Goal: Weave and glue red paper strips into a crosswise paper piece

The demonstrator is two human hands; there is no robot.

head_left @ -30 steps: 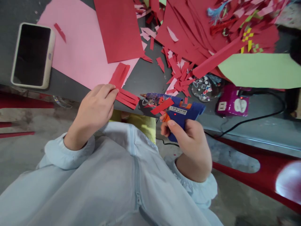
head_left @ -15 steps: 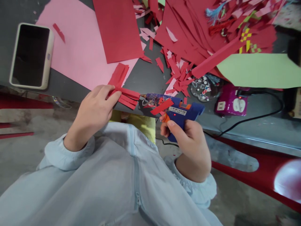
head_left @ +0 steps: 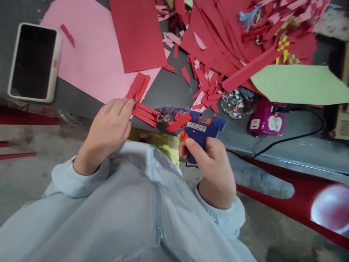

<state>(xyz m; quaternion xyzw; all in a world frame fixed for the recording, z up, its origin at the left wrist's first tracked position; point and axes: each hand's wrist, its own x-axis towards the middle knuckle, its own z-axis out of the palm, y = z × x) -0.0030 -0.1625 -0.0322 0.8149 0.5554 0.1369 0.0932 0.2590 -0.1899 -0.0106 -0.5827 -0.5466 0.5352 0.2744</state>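
Note:
My left hand (head_left: 109, 125) is closed over a bundle of folded red paper strips (head_left: 138, 87) at the table's front edge. Its fingertips press the strips near their middle; the thumb is mostly hidden. Loose ends (head_left: 145, 114) of the strips fan out to the right. My right hand (head_left: 211, 163) grips a blue hot glue gun (head_left: 209, 127) by the handle, with fingers at its orange trigger (head_left: 184, 135). A small red light glows on the gun's side. The nozzle points left, right by the strip ends; contact is unclear. A short red paper piece (head_left: 179, 122) lies across the gun's front.
Pink paper (head_left: 89, 51), a red sheet (head_left: 139, 36) and a phone (head_left: 34, 62) lie at left. Red scraps (head_left: 208, 85), a dish of beads (head_left: 236, 103), green paper (head_left: 297, 83) and a purple power socket (head_left: 265, 118) with a black cable (head_left: 323, 123) are at right.
The glue gun has moved left with my right hand, bringing its nozzle over the strip ends. My left thumb has drawn back from on top of the strips.

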